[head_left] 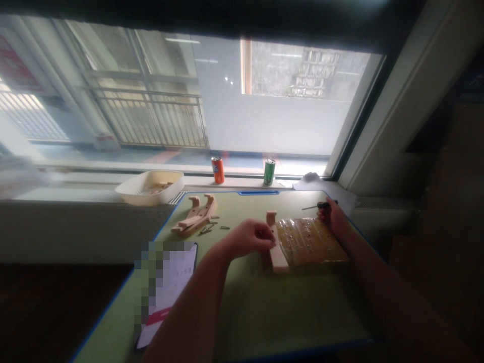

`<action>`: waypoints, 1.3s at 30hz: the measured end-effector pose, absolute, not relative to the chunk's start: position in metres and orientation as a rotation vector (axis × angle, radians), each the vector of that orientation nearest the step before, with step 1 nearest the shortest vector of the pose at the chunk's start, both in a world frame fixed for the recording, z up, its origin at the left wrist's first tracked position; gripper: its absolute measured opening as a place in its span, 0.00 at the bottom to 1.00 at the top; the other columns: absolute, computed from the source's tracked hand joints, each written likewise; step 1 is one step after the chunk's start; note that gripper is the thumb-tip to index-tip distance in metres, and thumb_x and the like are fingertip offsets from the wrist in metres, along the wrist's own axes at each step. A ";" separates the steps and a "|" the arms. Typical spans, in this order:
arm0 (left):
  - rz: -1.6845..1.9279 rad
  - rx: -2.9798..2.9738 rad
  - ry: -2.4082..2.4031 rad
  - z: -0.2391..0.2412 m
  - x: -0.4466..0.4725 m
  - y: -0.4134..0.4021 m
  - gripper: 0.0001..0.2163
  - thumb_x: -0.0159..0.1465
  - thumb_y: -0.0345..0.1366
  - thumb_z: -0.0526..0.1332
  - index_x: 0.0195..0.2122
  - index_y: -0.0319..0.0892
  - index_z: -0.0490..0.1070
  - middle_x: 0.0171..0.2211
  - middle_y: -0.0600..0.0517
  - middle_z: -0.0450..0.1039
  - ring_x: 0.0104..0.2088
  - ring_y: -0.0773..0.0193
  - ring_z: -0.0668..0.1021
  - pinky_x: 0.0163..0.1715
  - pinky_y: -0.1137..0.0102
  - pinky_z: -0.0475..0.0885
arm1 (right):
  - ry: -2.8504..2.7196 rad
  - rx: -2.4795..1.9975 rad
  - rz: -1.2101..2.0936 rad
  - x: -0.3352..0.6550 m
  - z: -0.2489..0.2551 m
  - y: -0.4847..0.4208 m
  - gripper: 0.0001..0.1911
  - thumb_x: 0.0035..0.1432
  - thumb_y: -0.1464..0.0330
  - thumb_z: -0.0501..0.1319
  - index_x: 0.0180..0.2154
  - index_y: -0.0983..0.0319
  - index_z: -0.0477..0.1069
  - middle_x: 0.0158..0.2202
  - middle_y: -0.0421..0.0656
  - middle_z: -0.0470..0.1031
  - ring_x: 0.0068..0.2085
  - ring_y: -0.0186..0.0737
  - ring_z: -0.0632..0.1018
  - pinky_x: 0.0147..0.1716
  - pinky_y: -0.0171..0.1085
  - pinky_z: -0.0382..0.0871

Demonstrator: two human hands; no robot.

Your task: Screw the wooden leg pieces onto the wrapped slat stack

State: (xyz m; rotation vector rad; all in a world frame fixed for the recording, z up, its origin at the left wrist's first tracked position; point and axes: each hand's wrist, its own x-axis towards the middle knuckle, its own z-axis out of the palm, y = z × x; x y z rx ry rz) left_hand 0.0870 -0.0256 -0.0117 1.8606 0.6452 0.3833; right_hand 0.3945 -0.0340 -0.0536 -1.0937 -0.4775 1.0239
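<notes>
My left hand (250,237) is pinched at the side of a pale wooden piece (279,257) with a hooked far end. Its fingertips are over the piece's holes, and whatever is between them is too small to make out. That piece lies along the left edge of a brown slab wrapped in clear tape (308,242). My right hand (333,214) is closed round the dark handle of a screwdriver (321,205), whose thin shaft points left above the slab's far edge.
Left of my left hand are several loose screws (206,229) and stacked hooked wooden pieces (198,217). A phone (170,292) lies near the left table edge. Beyond the green table (295,307) stand a cream basin (151,194), an orange can (218,171) and a green can (269,173).
</notes>
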 end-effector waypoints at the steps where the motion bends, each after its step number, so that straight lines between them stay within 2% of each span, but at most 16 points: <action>1: 0.381 1.873 0.649 -0.011 0.087 -0.026 0.11 0.52 0.38 0.63 0.34 0.37 0.73 0.31 0.49 0.75 0.29 0.66 0.75 0.32 0.69 0.70 | -0.480 -1.099 1.019 0.394 -0.053 -0.034 0.15 0.51 0.57 0.59 0.23 0.61 0.64 0.13 0.36 0.63 0.14 0.30 0.66 0.09 0.30 0.56; 15: 0.459 2.099 0.590 -0.011 0.093 -0.031 0.09 0.54 0.35 0.59 0.34 0.39 0.74 0.28 0.52 0.73 0.28 0.67 0.72 0.28 0.73 0.65 | -0.508 -1.132 0.972 0.390 -0.051 -0.037 0.15 0.51 0.57 0.59 0.22 0.62 0.64 0.13 0.36 0.64 0.14 0.29 0.66 0.10 0.30 0.56; 22: 0.452 2.104 0.587 -0.008 0.091 -0.030 0.08 0.54 0.35 0.59 0.33 0.39 0.74 0.29 0.51 0.74 0.28 0.66 0.73 0.29 0.72 0.66 | -0.547 -1.108 0.900 0.383 -0.038 -0.043 0.11 0.49 0.62 0.61 0.23 0.63 0.67 0.16 0.38 0.66 0.16 0.29 0.67 0.11 0.30 0.57; 25: 0.444 2.089 0.596 -0.009 0.091 -0.029 0.09 0.54 0.36 0.59 0.33 0.38 0.74 0.29 0.51 0.74 0.28 0.67 0.73 0.29 0.73 0.66 | -0.616 -1.054 0.818 0.368 -0.012 -0.055 0.04 0.45 0.70 0.62 0.24 0.62 0.67 0.23 0.40 0.72 0.24 0.33 0.73 0.19 0.31 0.66; 28: 0.441 2.068 0.607 -0.011 0.091 -0.028 0.09 0.53 0.37 0.60 0.33 0.38 0.74 0.28 0.52 0.74 0.28 0.67 0.73 0.28 0.73 0.65 | -0.750 -0.949 0.826 0.335 0.022 -0.073 0.09 0.42 0.77 0.60 0.29 0.60 0.69 0.26 0.40 0.73 0.31 0.37 0.75 0.29 0.36 0.69; 29: 0.442 2.060 0.609 -0.012 0.091 -0.028 0.09 0.53 0.37 0.60 0.33 0.38 0.75 0.28 0.52 0.74 0.28 0.67 0.73 0.28 0.74 0.65 | -0.885 -0.864 0.918 0.320 0.033 -0.080 0.14 0.42 0.78 0.58 0.33 0.59 0.69 0.26 0.39 0.73 0.31 0.37 0.75 0.31 0.37 0.68; 30: 0.448 2.052 0.615 -0.012 0.091 -0.028 0.09 0.53 0.37 0.61 0.33 0.38 0.75 0.28 0.52 0.74 0.27 0.67 0.73 0.27 0.74 0.65 | -0.988 -0.785 1.003 0.305 0.044 -0.086 0.15 0.42 0.78 0.58 0.34 0.59 0.68 0.25 0.38 0.72 0.28 0.35 0.73 0.28 0.37 0.66; 33: 0.461 2.033 0.642 -0.012 0.091 -0.028 0.09 0.52 0.37 0.61 0.32 0.38 0.75 0.27 0.53 0.73 0.27 0.68 0.72 0.26 0.75 0.63 | -1.141 -0.642 1.251 0.262 0.067 -0.095 0.07 0.40 0.78 0.54 0.24 0.61 0.63 0.20 0.38 0.66 0.23 0.32 0.67 0.23 0.34 0.60; 36: 0.454 2.018 0.656 -0.011 0.090 -0.029 0.09 0.52 0.37 0.61 0.32 0.38 0.75 0.27 0.53 0.73 0.27 0.68 0.71 0.27 0.75 0.63 | -1.029 -0.537 1.361 0.232 0.074 -0.090 0.04 0.40 0.74 0.55 0.20 0.61 0.60 0.17 0.36 0.58 0.19 0.29 0.60 0.18 0.32 0.52; 39: 0.443 2.002 0.671 -0.010 0.089 -0.030 0.09 0.52 0.37 0.61 0.30 0.37 0.74 0.25 0.54 0.71 0.26 0.69 0.69 0.26 0.75 0.61 | -0.923 -0.578 1.469 0.218 0.063 -0.076 0.16 0.47 0.68 0.56 0.14 0.61 0.52 0.13 0.33 0.48 0.15 0.27 0.52 0.14 0.32 0.43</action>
